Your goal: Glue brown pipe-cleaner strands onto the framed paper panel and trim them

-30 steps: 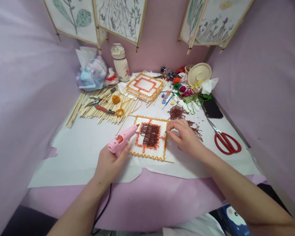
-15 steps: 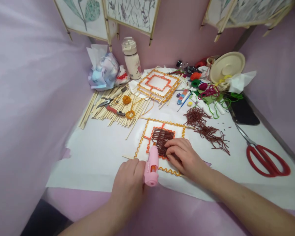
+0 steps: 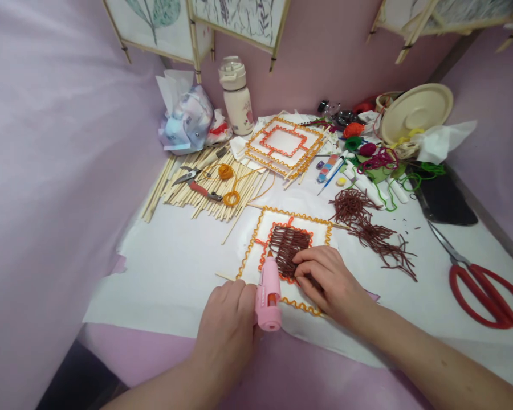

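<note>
My left hand (image 3: 228,316) is wrapped round the handle of a pink hot glue gun (image 3: 269,290). The gun's nozzle points away from me, at the left part of a patch of brown yarn strands (image 3: 288,247). That patch lies inside an orange wavy cord border (image 3: 263,259) on a white panel, edged by a larger yellow-orange wavy cord (image 3: 248,250). At the right side of the brown patch, my right hand (image 3: 325,279) has its fingers curled together, fingertips against the yarn. Whatever they pinch is hidden. Loose cut brown yarn (image 3: 367,228) lies beyond, to the right.
Red-handled scissors (image 3: 487,290) and a black phone (image 3: 444,196) lie at right. Further back are a similar corded panel (image 3: 282,142), bamboo sticks (image 3: 183,193) with pruning shears (image 3: 196,185), a bottle (image 3: 236,97) and a tissue pack (image 3: 188,119). Framed pictures (image 3: 239,20) hang above.
The view has shifted, so most things sit a little further right. The glue gun's nozzle now shows clearly over the brown yarn. Both hands keep their hold.
</note>
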`<state>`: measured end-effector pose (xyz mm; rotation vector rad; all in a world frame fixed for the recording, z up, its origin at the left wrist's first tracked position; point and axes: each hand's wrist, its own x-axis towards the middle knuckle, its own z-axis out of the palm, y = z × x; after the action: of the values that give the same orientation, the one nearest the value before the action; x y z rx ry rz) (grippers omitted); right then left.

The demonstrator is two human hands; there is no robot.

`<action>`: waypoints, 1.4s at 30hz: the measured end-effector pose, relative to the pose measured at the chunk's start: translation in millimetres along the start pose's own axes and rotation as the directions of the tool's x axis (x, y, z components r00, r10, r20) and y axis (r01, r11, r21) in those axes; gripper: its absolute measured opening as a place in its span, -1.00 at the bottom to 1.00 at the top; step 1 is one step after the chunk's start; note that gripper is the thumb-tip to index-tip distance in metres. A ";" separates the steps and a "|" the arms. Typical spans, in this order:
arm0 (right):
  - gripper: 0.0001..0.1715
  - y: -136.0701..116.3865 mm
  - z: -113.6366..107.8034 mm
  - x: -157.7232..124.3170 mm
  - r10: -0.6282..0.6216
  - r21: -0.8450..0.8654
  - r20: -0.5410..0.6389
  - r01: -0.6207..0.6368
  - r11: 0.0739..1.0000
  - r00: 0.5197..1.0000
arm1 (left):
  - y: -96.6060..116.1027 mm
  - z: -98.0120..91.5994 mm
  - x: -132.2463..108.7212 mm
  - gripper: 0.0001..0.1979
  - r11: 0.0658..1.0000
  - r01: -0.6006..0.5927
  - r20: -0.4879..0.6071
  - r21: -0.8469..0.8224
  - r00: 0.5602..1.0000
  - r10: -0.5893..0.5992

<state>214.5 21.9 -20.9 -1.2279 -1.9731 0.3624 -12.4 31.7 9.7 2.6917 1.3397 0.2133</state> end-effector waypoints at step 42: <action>-0.88 -0.4 0.8 -0.7 0.009 -0.005 0.025 -0.009 1.000 1.000 | 2.5 -5.7 0.0 -0.87 0.996 0.076 0.129 0.047 0.988 -0.081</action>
<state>213.8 21.1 -21.5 -1.2409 -1.9913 0.3791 -11.5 30.5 15.7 2.6278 1.4219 0.0008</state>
